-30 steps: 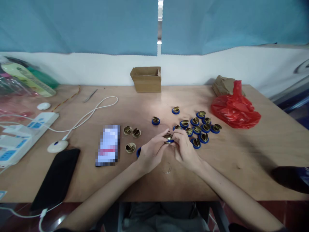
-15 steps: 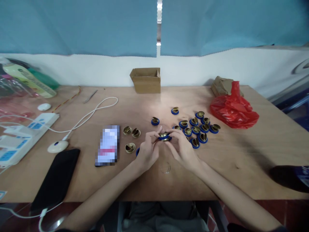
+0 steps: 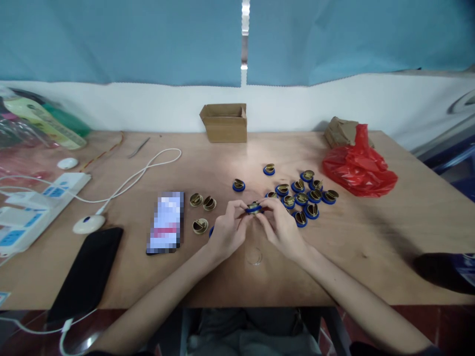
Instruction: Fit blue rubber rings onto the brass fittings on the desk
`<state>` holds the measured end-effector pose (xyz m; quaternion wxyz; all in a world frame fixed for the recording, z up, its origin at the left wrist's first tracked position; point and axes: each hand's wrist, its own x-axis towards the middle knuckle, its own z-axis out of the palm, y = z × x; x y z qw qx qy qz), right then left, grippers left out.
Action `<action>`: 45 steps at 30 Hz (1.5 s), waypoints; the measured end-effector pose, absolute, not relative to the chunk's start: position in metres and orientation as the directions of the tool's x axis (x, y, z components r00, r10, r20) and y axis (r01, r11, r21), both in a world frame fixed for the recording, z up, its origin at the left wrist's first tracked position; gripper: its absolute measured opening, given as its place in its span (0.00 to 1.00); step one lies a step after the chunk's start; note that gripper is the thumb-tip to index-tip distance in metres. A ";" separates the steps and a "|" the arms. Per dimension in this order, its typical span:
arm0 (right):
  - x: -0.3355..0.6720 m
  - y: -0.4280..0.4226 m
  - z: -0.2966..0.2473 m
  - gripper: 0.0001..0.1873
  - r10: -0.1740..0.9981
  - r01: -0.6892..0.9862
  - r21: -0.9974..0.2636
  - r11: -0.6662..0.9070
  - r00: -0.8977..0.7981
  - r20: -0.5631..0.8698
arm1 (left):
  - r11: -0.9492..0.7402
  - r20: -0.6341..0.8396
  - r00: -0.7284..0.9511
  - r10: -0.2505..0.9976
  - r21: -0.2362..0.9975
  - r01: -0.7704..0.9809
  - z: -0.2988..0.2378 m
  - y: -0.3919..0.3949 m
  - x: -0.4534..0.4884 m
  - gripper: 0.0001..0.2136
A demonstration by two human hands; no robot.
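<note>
A round brass-coloured clip piece with a blue rim [image 3: 254, 208] is held up between both hands over the middle of the table. My left hand [image 3: 229, 228] pinches its left edge with fingertips and thumb, while my right hand [image 3: 279, 227] grips the right edge the same way. Several similar blue-rimmed pieces [image 3: 301, 199] lie grouped right of my hands, their hinged brass parts facing up. One blue-rimmed piece [image 3: 238, 185] sits just beyond my hands, another [image 3: 269, 169] farther back. To the left are brass pieces without a visible blue rim [image 3: 200, 226]. A blue edge shows partly behind my left wrist.
Thin clear rings [image 3: 255, 256] lie before my hands. A phone with a blurred screen [image 3: 166, 222], a black phone [image 3: 87, 274] and a power strip [image 3: 44, 207] are at left. An open cardboard box [image 3: 225, 131] stands at the back, a red plastic bag [image 3: 359, 168] at right.
The held clip piece has tilted, so more of its brass top shows above the blue rim. Both hands have shifted only slightly.
</note>
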<state>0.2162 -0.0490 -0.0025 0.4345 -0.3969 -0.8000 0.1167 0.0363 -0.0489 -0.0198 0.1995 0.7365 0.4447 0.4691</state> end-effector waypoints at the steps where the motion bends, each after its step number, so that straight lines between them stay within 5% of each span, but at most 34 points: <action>1: 0.217 -0.049 -0.002 0.11 0.741 0.535 -0.536 0.653 -0.304 0.599 | -0.543 0.530 0.173 0.830 0.700 0.463 -0.018 -0.049 0.036 0.12; 10: 0.222 -0.050 0.009 0.08 0.759 0.493 -0.583 0.646 -0.339 0.556 | -0.721 0.711 0.243 0.660 0.509 0.470 -0.017 -0.047 0.036 0.12; 20: 0.222 -0.049 0.005 0.12 0.761 0.412 -0.641 0.648 -0.384 0.523 | -0.732 0.778 0.245 0.579 0.363 0.577 -0.022 -0.049 0.032 0.08; 28: 0.223 -0.050 0.005 0.15 0.722 0.419 -0.588 0.692 -0.398 0.566 | -0.756 0.759 0.284 0.586 0.387 0.527 -0.021 -0.052 0.034 0.06; 37: 0.217 -0.049 0.009 0.10 0.843 0.332 -0.776 0.537 -0.249 0.477 | -0.675 0.686 0.216 0.695 0.519 0.524 -0.029 -0.045 0.032 0.06; 45: 0.220 -0.048 0.001 0.08 0.857 0.462 -0.722 0.515 -0.252 0.449 | -0.647 0.669 0.184 0.720 0.552 0.525 -0.037 -0.040 0.032 0.09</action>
